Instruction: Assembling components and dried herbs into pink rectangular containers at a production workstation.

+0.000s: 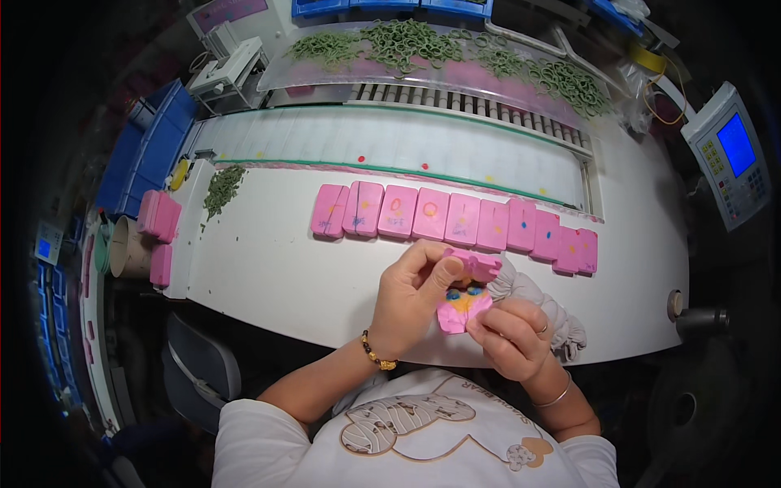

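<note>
A pink rubber mould (464,319), spread apart into two flaps, is held between my hands near the front of the white table. Blue and yellow marks show on its inner faces. My left hand (412,294) grips it from the left, thumb and fingers closed on the upper flap. With pinched fingers, my right hand (514,335) holds the lower right edge. Whether anything lies inside the mould I cannot make out. Just beyond my hands stretches a row of closed pink moulds (430,215), some with coloured marks. A twisted pale grey cloth (525,286) lies partly behind my right hand.
Small green pieces (221,191) are heaped at the table's left. Behind the mould row runs a long glass-edged strip (390,146); beyond it, a clear tray (281,75) holds green rings. A control unit (724,159) stands right, stacked pink moulds (159,215) left.
</note>
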{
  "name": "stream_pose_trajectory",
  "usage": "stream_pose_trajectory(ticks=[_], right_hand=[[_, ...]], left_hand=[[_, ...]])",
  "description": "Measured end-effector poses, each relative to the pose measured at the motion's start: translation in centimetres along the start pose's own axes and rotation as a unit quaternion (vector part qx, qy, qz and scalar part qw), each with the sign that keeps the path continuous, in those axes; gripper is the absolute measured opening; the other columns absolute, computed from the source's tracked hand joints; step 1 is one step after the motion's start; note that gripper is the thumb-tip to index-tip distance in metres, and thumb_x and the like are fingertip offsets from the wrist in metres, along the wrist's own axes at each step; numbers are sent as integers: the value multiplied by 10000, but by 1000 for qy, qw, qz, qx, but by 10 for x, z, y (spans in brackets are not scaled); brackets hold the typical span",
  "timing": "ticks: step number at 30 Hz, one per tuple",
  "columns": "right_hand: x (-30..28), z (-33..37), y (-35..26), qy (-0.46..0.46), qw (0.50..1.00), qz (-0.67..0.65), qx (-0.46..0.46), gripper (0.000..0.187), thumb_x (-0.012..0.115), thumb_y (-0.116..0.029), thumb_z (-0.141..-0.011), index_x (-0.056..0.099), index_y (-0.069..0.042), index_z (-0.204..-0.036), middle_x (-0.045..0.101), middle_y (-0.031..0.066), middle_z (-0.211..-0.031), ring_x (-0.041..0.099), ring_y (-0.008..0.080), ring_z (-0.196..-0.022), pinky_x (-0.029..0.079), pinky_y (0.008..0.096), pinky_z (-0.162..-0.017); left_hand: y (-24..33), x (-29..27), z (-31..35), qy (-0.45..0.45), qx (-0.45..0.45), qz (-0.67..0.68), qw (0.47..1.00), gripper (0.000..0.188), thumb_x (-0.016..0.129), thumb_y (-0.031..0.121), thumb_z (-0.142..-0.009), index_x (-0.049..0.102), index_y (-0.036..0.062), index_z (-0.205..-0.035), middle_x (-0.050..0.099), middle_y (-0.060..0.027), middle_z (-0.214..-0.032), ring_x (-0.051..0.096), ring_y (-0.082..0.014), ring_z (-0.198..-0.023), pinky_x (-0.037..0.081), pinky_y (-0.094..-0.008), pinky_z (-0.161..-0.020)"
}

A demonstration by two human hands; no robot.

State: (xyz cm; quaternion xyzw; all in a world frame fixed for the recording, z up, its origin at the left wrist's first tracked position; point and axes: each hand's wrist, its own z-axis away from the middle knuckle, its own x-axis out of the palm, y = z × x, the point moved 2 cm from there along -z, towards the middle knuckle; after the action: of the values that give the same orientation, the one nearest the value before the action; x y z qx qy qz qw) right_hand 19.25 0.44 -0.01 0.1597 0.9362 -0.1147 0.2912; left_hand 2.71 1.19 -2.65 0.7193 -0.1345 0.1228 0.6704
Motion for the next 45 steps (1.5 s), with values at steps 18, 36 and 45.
stream_pose_trajectory(ticks=[18,36,45], right_hand=[[-3,-5,11,21,992,-41,118,261,716,65,-644,655,-41,-875,597,59,-875,571,221,-757,470,300,-562],[3,-2,33,48,610,-623,487,318,752,138,-690,630,12,-955,585,60,-896,602,119,-798,528,247,-655],[12,-17,28,156,742,-407,510,323,745,101,-744,553,-15,-976,530,30,-934,550,78,-783,493,209,-677]], left_hand=[[-1,9,12,-37,83,-33,995,224,533,212,-1003,548,-3,-1065,609,-112,-1083,582,-138,-985,481,-257,-850],[2,-6,6,-120,-41,81,989,284,692,161,-902,537,28,-1100,585,-47,-1059,565,-102,-992,491,-270,-860],[9,-10,-8,67,221,-335,914,524,823,75,-701,473,28,-1088,516,-150,-1131,543,-273,-1046,446,-389,-912]])
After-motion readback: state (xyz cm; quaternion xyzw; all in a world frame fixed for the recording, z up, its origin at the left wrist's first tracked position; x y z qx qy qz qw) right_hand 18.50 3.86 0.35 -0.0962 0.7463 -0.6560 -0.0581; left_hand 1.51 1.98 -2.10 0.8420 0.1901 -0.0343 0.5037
